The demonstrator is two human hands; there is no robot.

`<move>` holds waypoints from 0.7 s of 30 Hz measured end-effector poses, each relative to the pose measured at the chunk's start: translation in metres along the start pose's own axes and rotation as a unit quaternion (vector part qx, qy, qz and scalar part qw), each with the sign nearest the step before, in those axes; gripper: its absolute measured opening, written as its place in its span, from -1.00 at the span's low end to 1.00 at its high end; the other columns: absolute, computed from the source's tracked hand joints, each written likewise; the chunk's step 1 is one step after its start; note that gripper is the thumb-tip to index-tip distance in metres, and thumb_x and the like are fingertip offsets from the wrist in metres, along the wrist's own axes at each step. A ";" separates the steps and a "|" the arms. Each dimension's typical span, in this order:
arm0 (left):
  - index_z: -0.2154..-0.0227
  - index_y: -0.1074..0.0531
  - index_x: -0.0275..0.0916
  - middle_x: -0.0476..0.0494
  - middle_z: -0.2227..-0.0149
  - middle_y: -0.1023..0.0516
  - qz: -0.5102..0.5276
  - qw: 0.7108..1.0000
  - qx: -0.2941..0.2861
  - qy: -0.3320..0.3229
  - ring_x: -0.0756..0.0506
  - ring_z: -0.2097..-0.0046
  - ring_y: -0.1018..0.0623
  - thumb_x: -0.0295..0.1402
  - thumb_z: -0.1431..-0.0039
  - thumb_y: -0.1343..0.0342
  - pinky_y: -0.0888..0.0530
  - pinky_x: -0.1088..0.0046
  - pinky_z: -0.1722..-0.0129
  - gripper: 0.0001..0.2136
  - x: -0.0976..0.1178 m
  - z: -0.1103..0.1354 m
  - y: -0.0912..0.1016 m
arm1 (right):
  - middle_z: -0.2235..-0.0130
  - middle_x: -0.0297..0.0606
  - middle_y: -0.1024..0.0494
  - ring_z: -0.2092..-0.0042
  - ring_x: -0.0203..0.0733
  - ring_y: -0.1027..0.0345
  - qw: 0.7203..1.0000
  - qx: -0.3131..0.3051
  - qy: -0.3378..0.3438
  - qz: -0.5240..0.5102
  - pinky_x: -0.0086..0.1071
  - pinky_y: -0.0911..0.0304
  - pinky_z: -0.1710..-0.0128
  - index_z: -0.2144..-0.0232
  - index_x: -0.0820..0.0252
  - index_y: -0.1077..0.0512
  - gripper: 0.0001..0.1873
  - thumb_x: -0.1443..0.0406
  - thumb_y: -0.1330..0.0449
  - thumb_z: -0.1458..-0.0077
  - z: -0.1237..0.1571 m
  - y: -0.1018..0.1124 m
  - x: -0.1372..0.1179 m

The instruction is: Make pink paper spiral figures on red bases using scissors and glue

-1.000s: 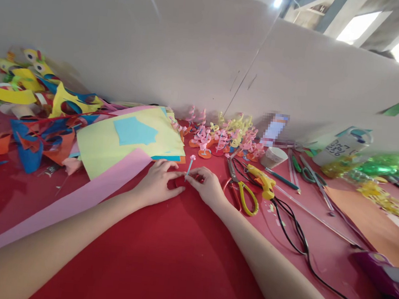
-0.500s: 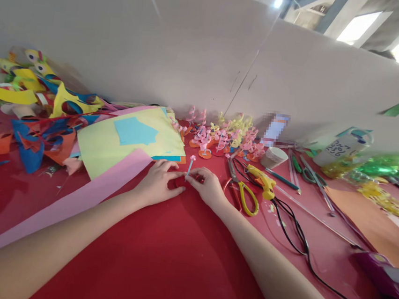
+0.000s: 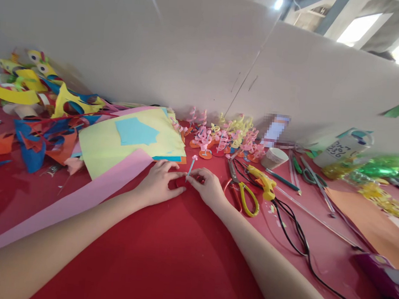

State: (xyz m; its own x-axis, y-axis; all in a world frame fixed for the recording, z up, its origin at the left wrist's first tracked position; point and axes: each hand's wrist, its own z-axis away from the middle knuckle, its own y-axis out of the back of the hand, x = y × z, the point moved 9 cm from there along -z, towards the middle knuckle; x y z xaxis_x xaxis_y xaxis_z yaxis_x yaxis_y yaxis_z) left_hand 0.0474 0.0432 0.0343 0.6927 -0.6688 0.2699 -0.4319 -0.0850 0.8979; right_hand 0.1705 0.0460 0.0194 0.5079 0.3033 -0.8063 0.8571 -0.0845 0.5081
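A thin pale-blue stick (image 3: pixel 191 165) with a small pink curl at its top stands tilted slightly right, its lower end pinched between the thumb and fingertips of my right hand (image 3: pixel 207 186). My left hand (image 3: pixel 157 181) rests on the red tabletop just left of it, thumb and index finger apart, the index fingertip close to the stick's foot. Between them shows a dark red rounded patch, perhaps a paper disc; its edges are hard to make out. Behind my hands stand several finished pieces with pink and yellow paper curls (image 3: pixel 204 139) on small round bases.
Scissors (image 3: pixel 248 199) with yellow handles and a yellow glue gun (image 3: pixel 264 180) lie right of my hand, black cords trailing. A tape roll (image 3: pixel 275 158) sits behind them. Left are a pink paper strip (image 3: pixel 74 203), pale yellow sheets (image 3: pixel 95 151) and cut scraps (image 3: pixel 31 152).
The stick leans a little more to the right at its top. Both hands keep nearly the same place and hold.
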 end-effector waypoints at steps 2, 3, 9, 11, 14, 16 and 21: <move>0.15 -0.52 -0.15 -0.22 0.08 -0.39 0.000 1.000 -0.002 0.001 -0.27 0.00 -0.32 -0.13 -0.06 -0.12 -0.32 0.12 0.01 -0.67 0.000 0.000 0.000 | 0.42 -0.33 -0.47 0.42 -0.28 -0.30 1.000 -0.002 -0.002 0.002 -0.42 -0.22 0.39 0.40 0.17 -0.50 -0.92 0.29 -0.23 0.00 0.000 -0.001 0.001; 0.15 -0.53 -0.16 -0.22 0.07 -0.38 -0.001 1.000 -0.002 0.002 -0.27 0.00 -0.31 -0.13 -0.06 -0.13 -0.32 0.11 0.01 -0.67 0.000 0.000 0.000 | 0.43 -0.33 -0.46 0.43 -0.29 -0.30 1.000 -0.003 -0.005 0.003 -0.42 -0.22 0.40 0.38 0.17 -0.50 -0.90 0.29 -0.24 0.01 0.000 -0.001 0.001; 0.13 -0.50 -0.14 -0.20 0.08 -0.39 -0.009 1.000 0.006 -0.005 -0.25 0.01 -0.33 -0.13 -0.08 -0.11 -0.33 0.13 0.01 -0.67 -0.001 0.001 -0.001 | 0.44 -0.35 -0.41 0.46 -0.30 -0.27 1.000 -0.006 -0.004 0.001 -0.42 -0.22 0.42 0.36 0.15 -0.49 -0.87 0.28 -0.22 0.02 0.001 -0.001 -0.001; 0.12 -0.50 -0.12 -0.19 0.10 -0.39 -0.008 1.000 0.010 -0.007 -0.24 0.02 -0.34 -0.15 -0.10 -0.10 -0.33 0.14 0.02 -0.69 -0.002 0.001 -0.001 | 0.44 -0.35 -0.41 0.46 -0.30 -0.27 1.000 -0.001 -0.003 -0.004 -0.42 -0.22 0.42 0.34 0.15 -0.48 -0.86 0.28 -0.21 0.03 0.001 0.000 -0.003; 0.12 -0.49 -0.13 -0.19 0.11 -0.40 -0.007 1.000 0.017 -0.004 -0.23 0.03 -0.34 -0.18 -0.11 -0.10 -0.34 0.15 0.02 -0.70 -0.002 0.001 0.000 | 0.47 -0.37 -0.39 0.47 -0.28 -0.28 0.999 0.018 -0.022 -0.026 -0.41 -0.21 0.43 0.32 0.18 -0.42 -0.81 0.27 -0.19 0.07 0.002 0.005 -0.005; 0.11 -0.49 -0.15 -0.19 0.11 -0.40 -0.004 1.000 0.021 0.000 -0.23 0.04 -0.34 -0.17 -0.12 -0.09 -0.34 0.16 0.02 -0.69 -0.003 0.001 0.000 | 0.49 -0.39 -0.38 0.46 -0.27 -0.28 0.998 0.038 -0.032 -0.034 -0.42 -0.20 0.43 0.34 0.18 -0.37 -0.82 0.29 -0.16 0.09 0.003 0.009 -0.006; 0.09 -0.48 -0.09 -0.17 0.12 -0.40 -0.001 1.000 0.025 -0.003 -0.21 0.04 -0.35 -0.08 -0.11 -0.08 -0.33 0.18 0.02 -0.65 -0.001 0.001 0.002 | 0.48 -0.41 -0.31 0.46 -0.28 -0.23 0.995 0.076 -0.033 -0.059 -0.43 -0.14 0.47 0.42 0.12 -0.20 -0.92 0.33 -0.03 0.08 0.007 0.016 -0.005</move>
State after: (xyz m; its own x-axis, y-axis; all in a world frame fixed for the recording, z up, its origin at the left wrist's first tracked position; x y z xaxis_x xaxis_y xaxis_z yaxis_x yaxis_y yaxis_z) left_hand 0.0456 0.0433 0.0352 0.6903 -0.6730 0.2656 -0.4584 -0.1228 0.8802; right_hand 0.1827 0.0366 0.0294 0.4023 0.2576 -0.8785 0.9121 -0.1953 0.3605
